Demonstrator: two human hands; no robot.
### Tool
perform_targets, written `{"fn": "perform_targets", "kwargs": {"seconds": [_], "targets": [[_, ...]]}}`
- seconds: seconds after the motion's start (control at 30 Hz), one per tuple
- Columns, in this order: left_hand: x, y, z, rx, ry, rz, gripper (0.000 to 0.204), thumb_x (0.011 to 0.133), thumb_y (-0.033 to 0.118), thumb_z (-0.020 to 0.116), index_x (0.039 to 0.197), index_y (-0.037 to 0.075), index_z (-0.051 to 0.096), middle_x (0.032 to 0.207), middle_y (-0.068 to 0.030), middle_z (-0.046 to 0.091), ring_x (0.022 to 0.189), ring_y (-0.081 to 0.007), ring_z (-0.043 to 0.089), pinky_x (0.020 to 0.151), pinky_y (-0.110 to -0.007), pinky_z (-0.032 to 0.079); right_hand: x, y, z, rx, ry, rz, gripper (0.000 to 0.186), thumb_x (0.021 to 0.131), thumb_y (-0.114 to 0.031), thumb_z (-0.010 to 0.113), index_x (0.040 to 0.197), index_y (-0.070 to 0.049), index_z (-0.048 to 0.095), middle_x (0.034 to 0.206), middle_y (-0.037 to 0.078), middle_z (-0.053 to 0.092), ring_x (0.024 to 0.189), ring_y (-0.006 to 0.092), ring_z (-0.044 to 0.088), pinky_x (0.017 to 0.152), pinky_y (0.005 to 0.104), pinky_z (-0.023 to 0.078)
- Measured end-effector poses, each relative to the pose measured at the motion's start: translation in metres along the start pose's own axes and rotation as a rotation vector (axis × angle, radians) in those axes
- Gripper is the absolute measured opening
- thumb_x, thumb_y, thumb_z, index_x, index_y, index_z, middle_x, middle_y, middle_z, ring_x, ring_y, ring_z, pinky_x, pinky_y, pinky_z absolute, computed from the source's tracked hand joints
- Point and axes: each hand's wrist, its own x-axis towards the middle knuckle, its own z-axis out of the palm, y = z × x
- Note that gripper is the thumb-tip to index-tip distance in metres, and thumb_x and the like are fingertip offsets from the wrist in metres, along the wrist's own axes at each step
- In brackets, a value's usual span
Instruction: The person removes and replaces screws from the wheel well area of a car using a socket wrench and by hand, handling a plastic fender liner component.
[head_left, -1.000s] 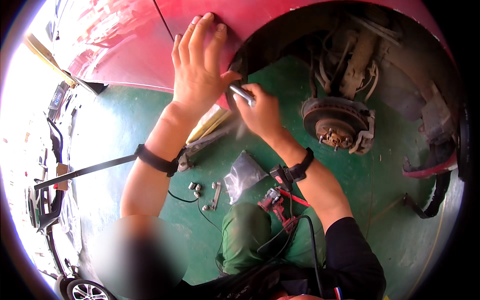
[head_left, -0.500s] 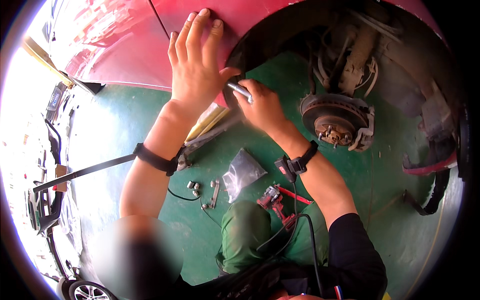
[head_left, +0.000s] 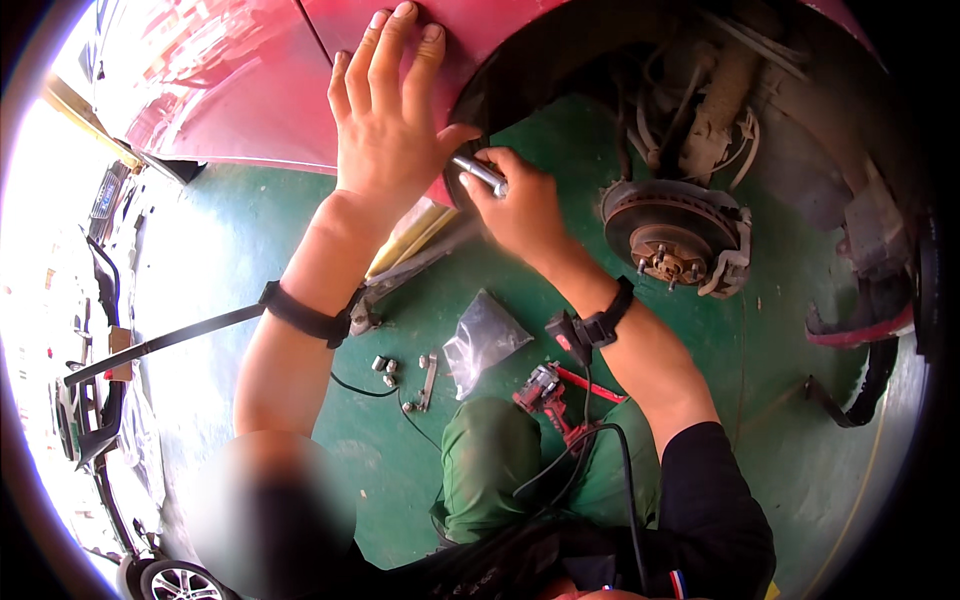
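Observation:
My left hand (head_left: 385,130) lies with its fingers spread on the red fender (head_left: 210,115) of a car, beside the edge of the dark wheel arch. Just to its lower right, my right hand (head_left: 515,200) grips a silver metal tool (head_left: 480,175) held at the lower corner of the arch edge, close by my left thumb; the tool's far end is hard to make out. Right of my hands is the bare hub with a rusty brake disc (head_left: 670,222), and the suspension strut (head_left: 722,110) stands above it inside the arch.
On the green floor (head_left: 400,480) lie a plastic bag (head_left: 485,340), small metal fittings with a bracket (head_left: 428,380), and a red power tool (head_left: 545,405) with cables by my knees. A jack (head_left: 360,318) with a long bar sits at left. Loose car parts (head_left: 100,420) line the left side.
Both hands have moved slightly up and left in the picture, the right still on the silver tool and the left still spread on the panel. The car and floor items have shifted slightly upward too.

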Motion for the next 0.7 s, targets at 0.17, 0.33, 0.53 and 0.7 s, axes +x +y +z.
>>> {"fn": "perform_targets", "kwargs": {"seconds": [0.17,0.33,0.53,0.7], "targets": [[-0.002,-0.002,-0.001,0.015,-0.009,-0.009,0.116,0.055,0.029,0.093,0.149,0.009,0.028,0.154,-0.018,0.03,0.137,-0.0396,0.035,0.109,-0.049,0.033,0.013,-0.003,-0.014,0.521,-0.255,0.45,0.02,0.087,-0.015,0.073,0.096,-0.001,0.063,0.073,0.007,0.064,0.061,0.017,0.062,0.056,0.0312,0.051],[-0.002,-0.003,0.003,-0.004,0.011,0.014,0.118,0.055,0.029,0.093,0.15,0.009,0.027,0.155,-0.0183,0.029,0.138,-0.0395,0.034,0.11,-0.05,0.032,0.0,0.002,-0.003,-0.116,-0.019,-0.102,0.015,0.086,-0.013,0.069,0.096,-0.002,0.065,0.08,0.018,0.069,0.072,0.0314,0.07,0.062,0.0364,0.054],[-0.001,-0.002,0.0,0.005,-0.021,-0.004,0.118,0.055,0.029,0.093,0.15,0.009,0.026,0.155,-0.0185,0.028,0.138,-0.0393,0.034,0.109,-0.05,0.032,0.007,0.007,-0.007,1.0,-0.343,0.843,0.019,0.087,-0.012,0.072,0.098,0.001,0.063,0.072,0.002,0.062,0.058,0.0128,0.058,0.055,0.0285,0.05],[-0.005,-0.002,-0.001,0.011,-0.022,-0.004,0.118,0.055,0.029,0.093,0.15,0.009,0.026,0.155,-0.0186,0.028,0.138,-0.0392,0.035,0.109,-0.051,0.033,0.005,-0.007,-0.007,0.134,-0.204,0.304,0.024,0.085,-0.01,0.072,0.105,0.0,0.061,0.082,0.015,0.069,0.068,0.0274,0.069,0.06,0.0346,0.055]]}}
